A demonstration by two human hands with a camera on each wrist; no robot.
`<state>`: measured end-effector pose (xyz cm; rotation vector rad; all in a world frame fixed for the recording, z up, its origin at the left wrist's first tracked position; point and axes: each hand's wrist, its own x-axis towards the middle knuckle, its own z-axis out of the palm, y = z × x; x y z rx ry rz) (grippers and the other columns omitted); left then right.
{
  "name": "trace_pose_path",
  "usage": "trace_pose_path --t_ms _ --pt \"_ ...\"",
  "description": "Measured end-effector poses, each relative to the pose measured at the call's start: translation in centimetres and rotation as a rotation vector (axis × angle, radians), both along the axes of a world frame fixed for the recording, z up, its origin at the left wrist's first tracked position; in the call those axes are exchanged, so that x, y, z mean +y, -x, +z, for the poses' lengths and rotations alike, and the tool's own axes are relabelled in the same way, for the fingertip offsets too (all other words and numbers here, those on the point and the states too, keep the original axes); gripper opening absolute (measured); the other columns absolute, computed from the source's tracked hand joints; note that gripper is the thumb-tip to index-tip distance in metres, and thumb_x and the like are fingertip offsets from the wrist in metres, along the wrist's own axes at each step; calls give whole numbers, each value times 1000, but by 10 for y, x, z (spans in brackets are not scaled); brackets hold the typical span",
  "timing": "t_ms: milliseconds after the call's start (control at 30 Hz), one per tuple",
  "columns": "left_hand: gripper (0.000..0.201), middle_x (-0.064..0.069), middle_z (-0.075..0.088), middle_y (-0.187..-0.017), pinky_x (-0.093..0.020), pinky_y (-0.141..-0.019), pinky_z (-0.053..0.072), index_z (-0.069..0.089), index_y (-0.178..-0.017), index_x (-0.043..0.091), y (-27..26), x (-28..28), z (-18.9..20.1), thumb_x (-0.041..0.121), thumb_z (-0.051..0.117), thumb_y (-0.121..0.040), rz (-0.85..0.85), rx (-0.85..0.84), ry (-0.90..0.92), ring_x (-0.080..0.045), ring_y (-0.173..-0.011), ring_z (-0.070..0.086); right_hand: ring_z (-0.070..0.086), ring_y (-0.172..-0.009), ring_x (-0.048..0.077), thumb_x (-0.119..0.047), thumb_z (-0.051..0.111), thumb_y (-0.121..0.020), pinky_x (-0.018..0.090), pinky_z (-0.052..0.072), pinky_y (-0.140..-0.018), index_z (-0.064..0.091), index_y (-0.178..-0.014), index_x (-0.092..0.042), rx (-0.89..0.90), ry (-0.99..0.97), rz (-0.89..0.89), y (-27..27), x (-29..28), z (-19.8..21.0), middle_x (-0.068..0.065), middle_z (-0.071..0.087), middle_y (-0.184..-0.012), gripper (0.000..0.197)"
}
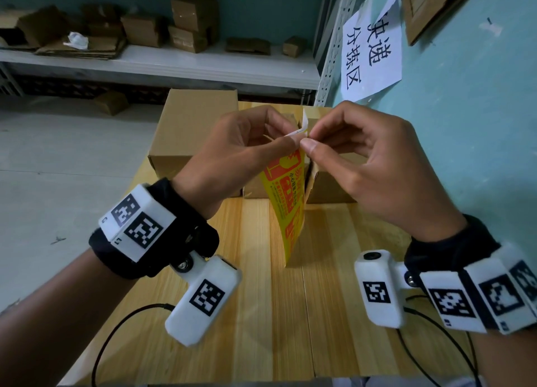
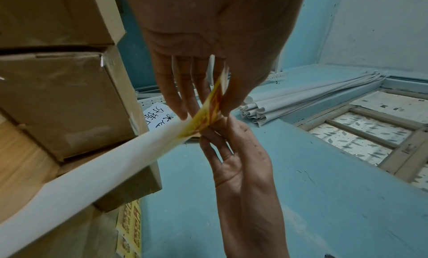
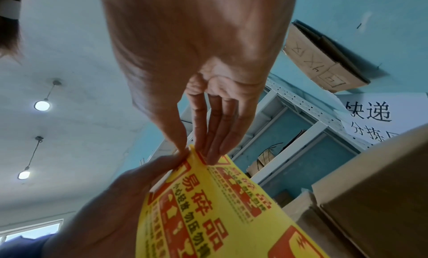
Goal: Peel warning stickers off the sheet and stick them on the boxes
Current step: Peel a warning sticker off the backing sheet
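Both hands pinched the top corner of the yellow sticker sheet (image 1: pixel 286 200), left hand (image 1: pixel 232 154) at nine o'clock, right hand (image 1: pixel 374 165) at three, seemingly lifting a sticker's edge above the tabletop (image 1: pixel 261 314).

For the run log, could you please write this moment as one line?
step: peeling | left hand: pinches sticker sheet top | right hand: pinches sheet corner | boxes: on table, none visibly stickered
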<state>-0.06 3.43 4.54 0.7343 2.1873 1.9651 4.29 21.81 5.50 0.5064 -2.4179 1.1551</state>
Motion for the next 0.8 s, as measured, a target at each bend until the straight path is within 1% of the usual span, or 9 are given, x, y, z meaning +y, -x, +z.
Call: trace_pose_path --t_ms 100,267,400,500,600,733,800 --pt "11 -2 67 -84 -16 -67 49 65 -93 4 0 -1 0 15 64 -90 -7 13 1 -11 -78 66 71 -84 12 -20 70 -94 25 58 -77 68 -94 -9 -25 9 -4 2 0 -2 -3 72 -88 12" --pt "7 0 67 -82 -19 -68 50 64 -90 8 0 -1 2 16 65 -89 -21 18 -13 -11 -78 66 71 -87 14 -22 67 -96 35 60 -79 69 -93 -10 -45 13 -22 3 1 -3 -2 72 -89 13" --pt "7 -2 67 -83 -21 -70 52 64 -89 9 -1 -1 2 15 66 -88 -27 19 -10 -13 -78 66 71 -84 13 -23 65 -97 35 60 -78 69 -91 -11 -51 15 -10 2 0 -2 -4 71 -86 13" --pt "8 -3 68 -86 -23 -71 53 65 -91 8 -1 0 2 15 67 -87 -35 22 -6 -15 -80 67 71 -84 16 -23 64 -98 39 59 -78 68 -89 -11 -54 1 3 1 0 -1 -2 71 -85 16" --pt "7 -1 68 -85 -21 -70 52 64 -92 8 -2 0 2 12 67 -87 -48 20 -11 -13 -80 68 70 -83 16 -22 64 -98 39 59 -78 68 -88 -9 -59 1 13 1 0 0 -1 71 -84 16" --pt "8 -1 68 -85 -19 -69 51 65 -93 6 -3 1 1 12 67 -87 -63 13 -21 -11 -80 68 70 -83 17 -20 64 -97 41 58 -78 67 -87 -9 -69 7 25 0 0 0 -2 70 -84 16" --pt "9 2 68 -83 -18 -68 51 65 -93 6 -3 1 2 12 67 -86 -73 4 -19 -9 -79 67 70 -83 16 -18 63 -98 41 58 -78 67 -87 -9 -75 7 32 0 1 0 -2 71 -84 15"
